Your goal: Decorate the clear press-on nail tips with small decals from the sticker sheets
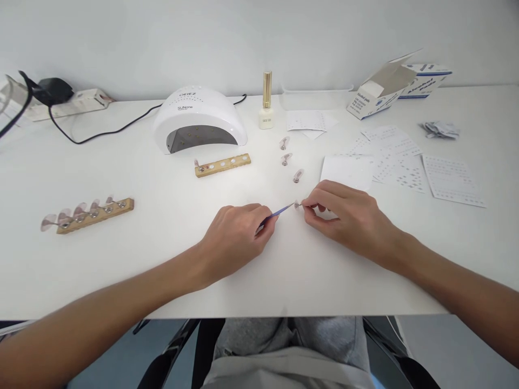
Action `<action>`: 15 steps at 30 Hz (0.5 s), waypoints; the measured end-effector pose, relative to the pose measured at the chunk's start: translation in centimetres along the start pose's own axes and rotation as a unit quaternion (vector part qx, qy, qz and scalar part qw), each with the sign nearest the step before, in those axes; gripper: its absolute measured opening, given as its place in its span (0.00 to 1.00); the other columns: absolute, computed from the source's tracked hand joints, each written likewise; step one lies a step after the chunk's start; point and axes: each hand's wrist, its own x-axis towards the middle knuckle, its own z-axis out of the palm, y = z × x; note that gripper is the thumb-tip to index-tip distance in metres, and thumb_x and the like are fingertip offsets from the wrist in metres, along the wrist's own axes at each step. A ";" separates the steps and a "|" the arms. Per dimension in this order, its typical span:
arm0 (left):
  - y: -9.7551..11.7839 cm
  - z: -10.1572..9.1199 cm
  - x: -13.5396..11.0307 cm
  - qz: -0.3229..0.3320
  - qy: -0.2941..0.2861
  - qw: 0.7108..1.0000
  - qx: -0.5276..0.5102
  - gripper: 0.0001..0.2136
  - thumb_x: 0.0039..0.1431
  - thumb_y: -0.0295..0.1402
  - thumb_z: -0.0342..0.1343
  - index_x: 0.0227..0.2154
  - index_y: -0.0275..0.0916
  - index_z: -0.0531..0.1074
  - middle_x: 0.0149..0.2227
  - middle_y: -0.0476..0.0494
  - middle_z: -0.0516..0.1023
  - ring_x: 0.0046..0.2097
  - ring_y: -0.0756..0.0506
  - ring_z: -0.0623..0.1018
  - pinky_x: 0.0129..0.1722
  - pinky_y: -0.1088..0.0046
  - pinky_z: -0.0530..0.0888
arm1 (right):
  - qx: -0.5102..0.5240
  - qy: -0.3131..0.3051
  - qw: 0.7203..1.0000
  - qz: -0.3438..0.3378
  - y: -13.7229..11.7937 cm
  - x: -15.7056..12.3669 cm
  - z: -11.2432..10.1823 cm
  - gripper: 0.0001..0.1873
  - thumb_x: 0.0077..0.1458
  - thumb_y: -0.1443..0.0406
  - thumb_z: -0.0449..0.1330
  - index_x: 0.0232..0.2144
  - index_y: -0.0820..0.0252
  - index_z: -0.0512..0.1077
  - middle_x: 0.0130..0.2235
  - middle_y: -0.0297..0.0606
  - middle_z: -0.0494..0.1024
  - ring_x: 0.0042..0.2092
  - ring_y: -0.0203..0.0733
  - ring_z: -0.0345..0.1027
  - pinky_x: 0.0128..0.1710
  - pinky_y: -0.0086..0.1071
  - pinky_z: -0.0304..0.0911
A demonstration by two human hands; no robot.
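My left hand rests on the white table and pinches a thin blue stick, whose tip points right. My right hand is closed, with its fingertips pinching a small nail tip on a metal stand that meets the stick's tip. Three more nail tips on stands lie in a row just beyond my hands. One wooden holder carries one nail tip at its left end. A second wooden holder at the left carries several nail tips.
A white nail lamp stands at the back centre, its cable running left to a power strip. Near it are a gold-capped polish bottle, an open box, sticker sheets and crumpled wrappers.
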 end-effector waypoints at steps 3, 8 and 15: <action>-0.1 -0.1 0.1 -0.001 0.018 1.000 -0.006 0.10 0.58 0.29 0.50 0.22 0.35 0.71 0.19 0.52 0.68 0.21 0.55 0.61 0.22 0.76 0.59 | 0.054 0.001 0.997 0.050 -0.2 0.2 -0.1 0.08 0.53 0.73 0.53 0.26 0.56 0.67 0.26 0.33 0.69 0.28 0.36 0.63 0.29 0.32 0.60; -0.2 -2.0 1.0 -0.058 0.084 0.992 -0.077 0.10 0.58 0.31 0.52 0.23 0.37 0.73 0.19 0.52 0.68 0.22 0.54 0.63 0.23 0.76 0.61 | 0.268 -0.035 0.942 0.196 0.0 0.5 -0.2 0.01 0.50 0.68 0.60 0.28 0.57 0.71 0.30 0.32 0.76 0.30 0.35 0.69 0.32 0.30 0.67; -1.0 -3.3 2.4 -0.136 0.130 0.903 -0.387 0.04 0.55 0.32 0.58 0.30 0.37 0.75 0.23 0.49 0.74 0.25 0.51 0.74 0.24 0.75 0.69 | 0.382 -0.079 0.894 0.220 -0.2 0.6 -0.2 0.02 0.48 0.68 0.63 0.28 0.58 0.73 0.31 0.33 0.78 0.33 0.35 0.72 0.37 0.28 0.71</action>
